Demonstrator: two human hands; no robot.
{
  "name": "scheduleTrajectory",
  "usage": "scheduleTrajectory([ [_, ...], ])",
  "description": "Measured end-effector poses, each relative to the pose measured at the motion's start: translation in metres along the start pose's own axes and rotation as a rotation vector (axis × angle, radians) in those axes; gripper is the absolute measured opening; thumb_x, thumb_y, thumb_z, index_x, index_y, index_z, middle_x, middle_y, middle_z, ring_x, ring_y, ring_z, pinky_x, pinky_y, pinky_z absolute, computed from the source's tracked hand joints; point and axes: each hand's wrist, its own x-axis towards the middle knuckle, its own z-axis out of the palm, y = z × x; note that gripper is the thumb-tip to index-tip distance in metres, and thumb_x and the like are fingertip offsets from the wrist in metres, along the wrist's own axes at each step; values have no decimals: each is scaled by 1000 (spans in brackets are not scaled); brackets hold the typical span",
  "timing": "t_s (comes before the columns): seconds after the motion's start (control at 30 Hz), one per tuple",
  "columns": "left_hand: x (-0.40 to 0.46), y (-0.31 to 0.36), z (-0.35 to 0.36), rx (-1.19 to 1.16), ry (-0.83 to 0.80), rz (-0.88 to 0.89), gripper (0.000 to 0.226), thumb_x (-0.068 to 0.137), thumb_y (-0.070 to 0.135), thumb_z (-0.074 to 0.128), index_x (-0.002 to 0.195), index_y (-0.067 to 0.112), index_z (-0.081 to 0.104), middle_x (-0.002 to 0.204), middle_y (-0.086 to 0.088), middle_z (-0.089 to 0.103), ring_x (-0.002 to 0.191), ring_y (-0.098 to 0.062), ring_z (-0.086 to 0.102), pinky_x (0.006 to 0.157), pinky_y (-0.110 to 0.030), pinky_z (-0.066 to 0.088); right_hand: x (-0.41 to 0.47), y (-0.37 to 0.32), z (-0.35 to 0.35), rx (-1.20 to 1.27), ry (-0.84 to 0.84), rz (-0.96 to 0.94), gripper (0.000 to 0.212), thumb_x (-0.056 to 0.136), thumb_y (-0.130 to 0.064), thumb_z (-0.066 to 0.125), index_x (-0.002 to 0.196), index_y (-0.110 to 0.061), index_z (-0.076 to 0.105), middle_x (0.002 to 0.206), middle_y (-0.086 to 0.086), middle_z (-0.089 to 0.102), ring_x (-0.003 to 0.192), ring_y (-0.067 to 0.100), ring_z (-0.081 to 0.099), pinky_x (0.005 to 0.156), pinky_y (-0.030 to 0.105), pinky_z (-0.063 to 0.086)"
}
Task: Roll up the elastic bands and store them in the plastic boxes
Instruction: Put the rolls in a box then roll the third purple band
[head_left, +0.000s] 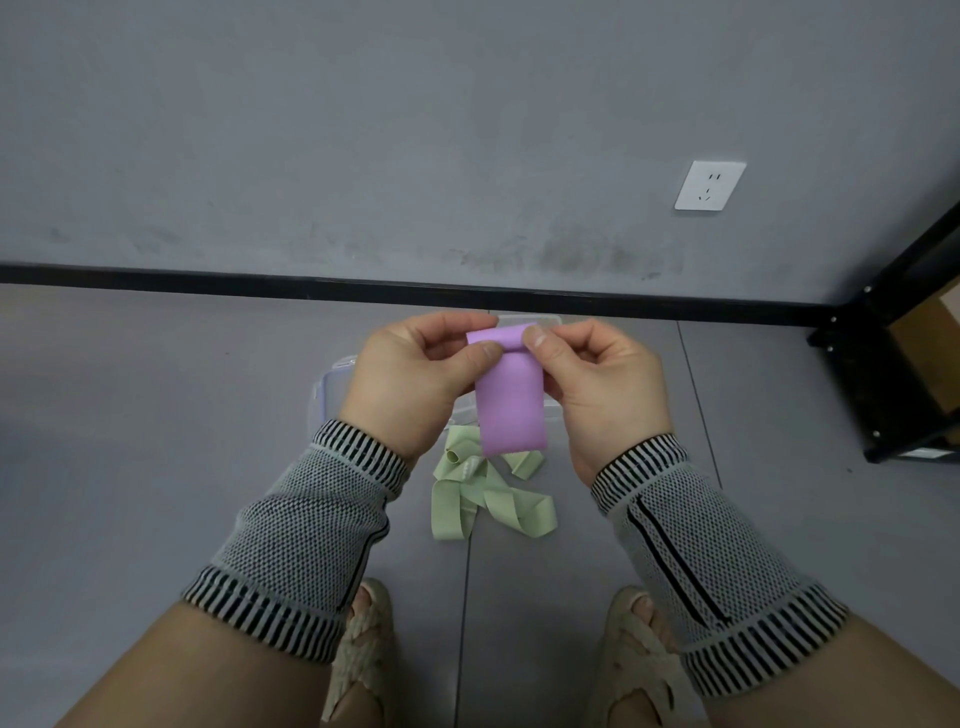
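Observation:
A purple elastic band (511, 405) hangs flat between my hands, its top edge curled into a small roll. My left hand (410, 384) pinches the roll's left end with thumb and fingers. My right hand (602, 387) pinches its right end. Both hands are held above the floor. A pale green elastic band (485, 499) lies loose and tangled on the floor below them. A clear plastic box (332, 392) sits on the floor behind my hands, mostly hidden by them; another clear edge (540, 319) shows above the roll.
A grey tiled floor (156, 415) meets a grey wall with a black skirting strip (260, 278). A white wall socket (709, 185) is at upper right. A black metal shelf frame (893, 364) stands at the right. My sandalled feet (363, 654) are at the bottom.

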Motion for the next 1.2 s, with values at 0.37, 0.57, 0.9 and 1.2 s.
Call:
scheduleTrajectory([
  [0.37, -1, 0, -2, -23, -40, -37, 17, 84, -3, 61, 89, 12, 66, 81, -4, 72, 75, -13, 68, 72, -28, 58, -2, -1, -1, -54, -42, -75, 21, 82, -11, 71, 66, -23, 67, 70, -2, 67, 70, 14, 63, 73, 40, 57],
  [0.57, 1, 0, -3, 38, 4, 11, 22, 81, -6, 64, 85, 16, 66, 90, -7, 70, 85, -21, 66, 79, -36, 56, 0, -2, -2, -41, -115, -73, 13, 85, -13, 68, 86, -26, 65, 77, 2, 72, 81, 24, 69, 83, 50, 55],
  [0.9, -1, 2, 3, -26, -22, -83, 21, 81, -5, 65, 93, 12, 64, 76, -3, 71, 70, -13, 69, 68, -27, 59, 3, -2, -5, -144, -135, -98, 13, 84, -15, 70, 77, -26, 69, 81, 4, 72, 78, 21, 68, 77, 49, 57],
  [1.2, 0, 3, 0, -36, -1, -58, 13, 82, -2, 64, 85, 11, 66, 88, -15, 68, 74, -15, 66, 72, -26, 58, 3, -3, -5, -83, -153, -37, 24, 82, -9, 70, 95, -29, 64, 86, 3, 72, 83, 18, 70, 80, 41, 58],
])
